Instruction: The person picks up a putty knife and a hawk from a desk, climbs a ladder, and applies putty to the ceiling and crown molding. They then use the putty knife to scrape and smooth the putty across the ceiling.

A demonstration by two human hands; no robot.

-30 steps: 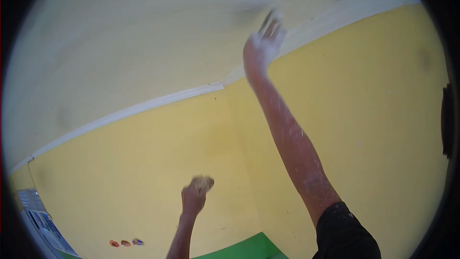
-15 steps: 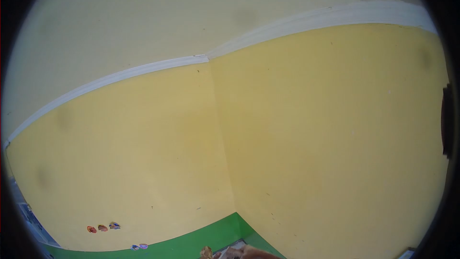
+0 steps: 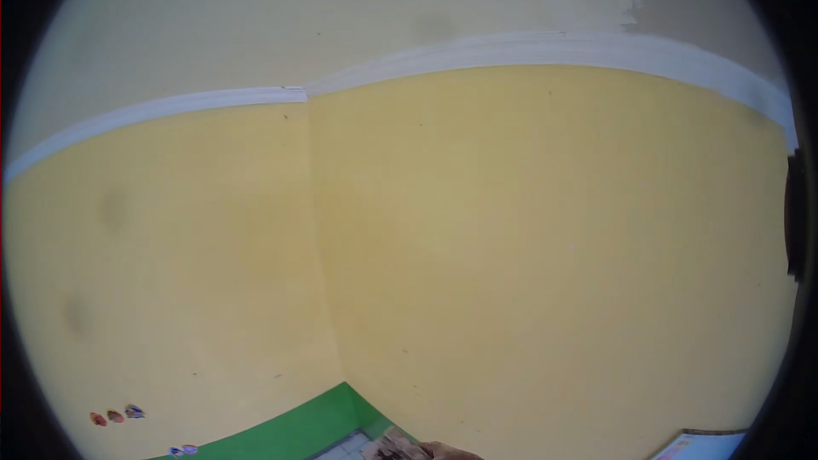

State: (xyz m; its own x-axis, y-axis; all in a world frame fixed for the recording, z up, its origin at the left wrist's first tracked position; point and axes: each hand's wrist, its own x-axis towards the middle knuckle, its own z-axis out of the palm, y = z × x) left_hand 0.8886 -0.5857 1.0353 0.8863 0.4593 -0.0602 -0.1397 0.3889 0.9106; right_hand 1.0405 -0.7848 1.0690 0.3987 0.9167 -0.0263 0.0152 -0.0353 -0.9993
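Observation:
Only a small part of my right hand (image 3: 449, 451) shows, at the bottom edge of the head view, right of centre. It looks closed against a crumpled brownish-grey thing (image 3: 392, 444), perhaps cloth or paper; its kind cannot be made out. Most of the fingers and the lower part of the thing are cut off by the frame's edge. My left hand cannot be seen.
Yellow walls (image 3: 477, 247) meet in a corner, with a green band (image 3: 290, 430) below and white moulding (image 3: 511, 47) above. Small colourful stickers (image 3: 115, 416) are at lower left. A light blue board with a dark edge (image 3: 707, 443) is at lower right. Pale tiles (image 3: 345, 445) show near the hand.
The view has turned to the right, so the wall corner and stickers sit further left. The board at lower right shows more. The crumpled thing beside my right hand appears larger.

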